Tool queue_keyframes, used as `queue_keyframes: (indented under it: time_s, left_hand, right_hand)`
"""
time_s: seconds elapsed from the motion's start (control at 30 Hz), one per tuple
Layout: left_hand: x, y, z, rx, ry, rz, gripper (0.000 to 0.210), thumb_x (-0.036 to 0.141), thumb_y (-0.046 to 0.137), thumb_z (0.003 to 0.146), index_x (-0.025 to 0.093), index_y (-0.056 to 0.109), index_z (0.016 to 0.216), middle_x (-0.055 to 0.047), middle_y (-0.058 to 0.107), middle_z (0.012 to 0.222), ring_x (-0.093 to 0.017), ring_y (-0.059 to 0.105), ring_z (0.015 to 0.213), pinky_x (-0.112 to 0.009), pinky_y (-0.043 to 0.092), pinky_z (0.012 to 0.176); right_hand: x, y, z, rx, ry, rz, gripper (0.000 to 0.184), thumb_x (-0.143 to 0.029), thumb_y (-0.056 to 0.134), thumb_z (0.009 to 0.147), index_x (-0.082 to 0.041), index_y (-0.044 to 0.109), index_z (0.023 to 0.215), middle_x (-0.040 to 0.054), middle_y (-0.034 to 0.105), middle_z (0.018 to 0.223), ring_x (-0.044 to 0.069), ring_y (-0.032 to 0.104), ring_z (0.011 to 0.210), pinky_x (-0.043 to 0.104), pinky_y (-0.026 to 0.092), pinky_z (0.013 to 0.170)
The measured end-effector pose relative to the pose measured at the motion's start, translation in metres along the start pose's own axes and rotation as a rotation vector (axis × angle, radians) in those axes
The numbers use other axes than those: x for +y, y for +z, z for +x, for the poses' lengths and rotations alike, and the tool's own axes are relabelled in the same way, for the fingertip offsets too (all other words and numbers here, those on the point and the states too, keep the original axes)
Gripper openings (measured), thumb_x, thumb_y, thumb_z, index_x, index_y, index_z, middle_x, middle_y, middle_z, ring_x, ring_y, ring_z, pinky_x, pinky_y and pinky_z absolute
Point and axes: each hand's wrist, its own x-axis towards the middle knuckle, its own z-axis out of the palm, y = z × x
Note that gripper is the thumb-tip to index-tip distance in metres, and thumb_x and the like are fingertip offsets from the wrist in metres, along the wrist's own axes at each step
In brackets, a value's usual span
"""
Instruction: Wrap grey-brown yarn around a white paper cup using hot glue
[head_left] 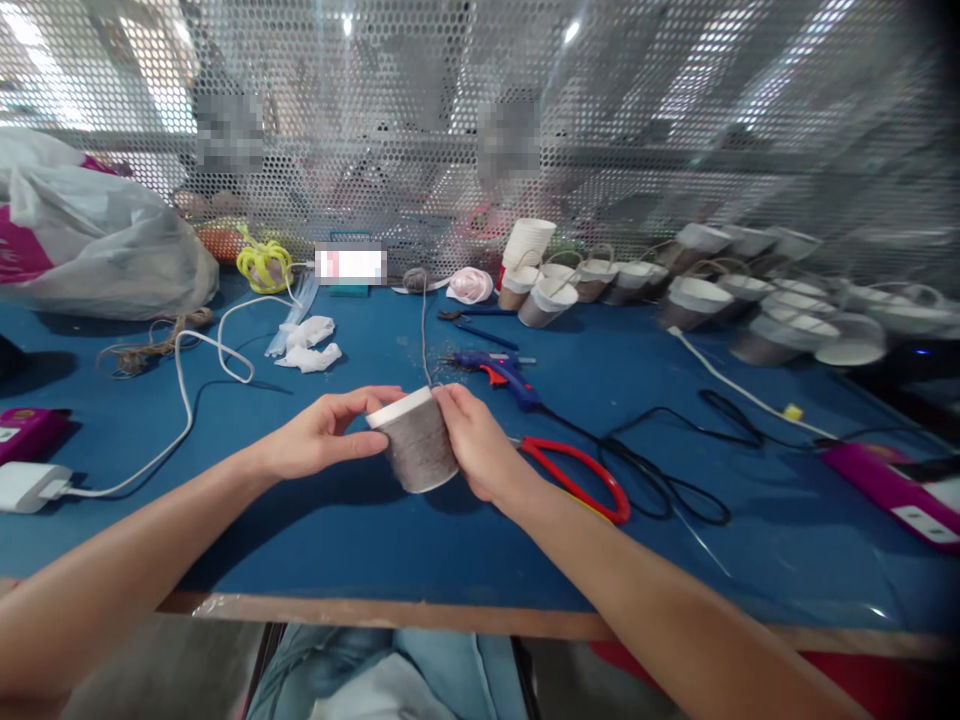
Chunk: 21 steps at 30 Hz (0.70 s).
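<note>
Between my two hands is a paper cup (421,445) wound with grey yarn, tilted, its white rim showing at the top. My left hand (330,432) pinches the rim side, thumb in front and fingers behind. On the other side, my right hand (478,440) grips the cup, its fingers partly hidden behind it. From the rim a strand of grey yarn (425,335) runs back across the table to a small grey yarn ball (415,280). Just beyond my right hand lies a blue glue gun (501,372), and red-handled scissors (585,470) rest beside my right forearm.
Several wrapped cups with handles (697,300) fill the back right, beside a stack of white cups (529,243). Black cord (675,490) loops on the blue table (360,545). A plastic bag (112,240), white cable (180,400) and yellow-wrapped pumpkin shape (264,265) are left.
</note>
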Motion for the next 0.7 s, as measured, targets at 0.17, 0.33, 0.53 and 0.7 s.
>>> queue_keyframes:
  time_s: [0.17, 0.33, 0.53, 0.7]
  left_hand:
    - [0.008, 0.010, 0.001, 0.096, -0.011, 0.247, 0.027, 0.031, 0.063, 0.070, 0.013, 0.059, 0.090, -0.012, 0.052, 0.119, -0.025, 0.042, 0.117, -0.036, 0.028, 0.100]
    - [0.012, 0.023, 0.005, 0.236, -0.035, 0.320, 0.021, 0.032, 0.062, 0.069, 0.014, 0.057, 0.078, -0.011, 0.061, 0.102, -0.025, 0.042, 0.117, -0.036, 0.032, 0.097]
    - [0.006, 0.025, 0.006, 0.251, -0.035, 0.320, 0.009, 0.022, 0.060, 0.069, 0.014, 0.057, 0.072, -0.010, 0.060, 0.100, -0.023, 0.045, 0.113, -0.036, 0.032, 0.097]
    - [0.002, 0.020, 0.005, 0.237, -0.040, 0.290, 0.012, 0.025, 0.060, 0.070, 0.014, 0.058, 0.075, -0.010, 0.060, 0.099, -0.022, 0.047, 0.110, -0.035, 0.032, 0.096]
  right_hand:
    - [-0.007, 0.002, -0.002, 0.073, -0.083, -0.208, 0.025, -0.039, 0.033, 0.083, -0.020, 0.045, 0.072, -0.0001, 0.050, 0.065, 0.015, 0.047, 0.064, 0.028, 0.034, 0.059]
    - [-0.011, 0.004, -0.005, 0.081, -0.218, -0.377, 0.020, -0.033, 0.031, 0.085, -0.020, 0.041, 0.074, 0.0005, 0.049, 0.063, 0.015, 0.047, 0.057, 0.027, 0.034, 0.053]
    - [-0.010, 0.004, -0.008, 0.174, -0.419, -0.598, 0.017, -0.030, 0.030, 0.086, -0.020, 0.040, 0.077, 0.0044, 0.051, 0.069, 0.016, 0.049, 0.061, 0.028, 0.036, 0.055]
    - [-0.012, -0.003, -0.007, 0.265, -0.563, -0.656, 0.016, -0.028, 0.032, 0.086, -0.020, 0.039, 0.073, 0.0054, 0.052, 0.072, 0.016, 0.049, 0.066, 0.028, 0.038, 0.060]
